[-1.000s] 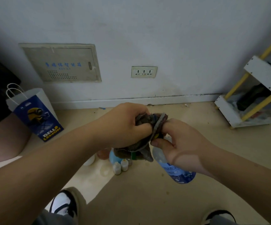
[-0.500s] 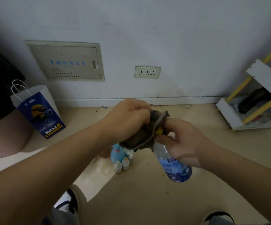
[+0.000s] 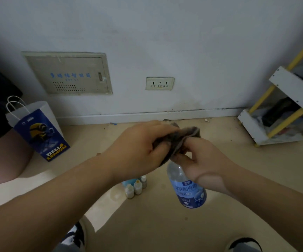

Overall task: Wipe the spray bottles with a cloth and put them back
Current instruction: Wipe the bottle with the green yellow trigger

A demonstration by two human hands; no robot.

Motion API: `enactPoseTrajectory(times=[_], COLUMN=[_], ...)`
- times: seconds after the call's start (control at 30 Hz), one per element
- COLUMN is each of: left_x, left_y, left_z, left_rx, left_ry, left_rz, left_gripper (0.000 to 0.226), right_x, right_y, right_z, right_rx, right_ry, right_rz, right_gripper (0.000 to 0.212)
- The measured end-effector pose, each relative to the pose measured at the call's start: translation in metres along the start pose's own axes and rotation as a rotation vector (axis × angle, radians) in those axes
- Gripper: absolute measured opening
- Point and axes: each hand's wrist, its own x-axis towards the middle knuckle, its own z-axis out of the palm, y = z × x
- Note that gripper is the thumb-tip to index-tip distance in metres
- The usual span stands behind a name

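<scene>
Right hand (image 3: 199, 160) grips the spray bottle (image 3: 187, 188) by the neck, up in the air over the floor (image 3: 165, 224) – probably so the body stays steady – while the left hand (image 3: 139, 148) keeps the cloth (image 3: 181, 139) bunched round the top, where the nozzle's hidden.

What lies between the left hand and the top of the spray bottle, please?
The head view shows the brown cloth there: the left hand grips it bunched over the top of the spray bottle.
</scene>
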Motion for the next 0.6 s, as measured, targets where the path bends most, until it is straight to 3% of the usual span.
enactPoseTrajectory(times=[0.1,0.2,0.3,0.4,0.5,0.6], left_x=[0.003,0.003,0.002,0.010,0.014,0.012], left_y=[-0.003,0.000,0.004,0.006,-0.006,-0.012], left_z=[0.011,0.015,0.011,-0.010,-0.030,-0.033], left_rx=[0.201,0.291,0.087,-0.149,-0.313,-0.375], left_ry=[0.075,0.231,0.300,0.407,0.507,0.621], left_rz=[0.071,0.100,0.001,-0.275,-0.430,-0.496], left_gripper=[0.024,0.033,0.023,0.020,0.027,0.037], right_x=[-0.001,-0.005,-0.004,0.000,0.000,0.001], right_y=[0.005,0.007,0.009,0.017,0.021,0.021], right_z=[0.001,0.003,0.004,0.001,-0.004,-0.009], right_rx=[-0.073,0.037,0.144,0.236,0.315,0.291], right_ry=[0.038,0.104,0.124,0.185,0.222,0.263], right_rz=[-0.044,-0.062,-0.048,0.059,0.168,0.157], right_gripper=[0.007,0.017,0.010,0.009,0.007,0.007])
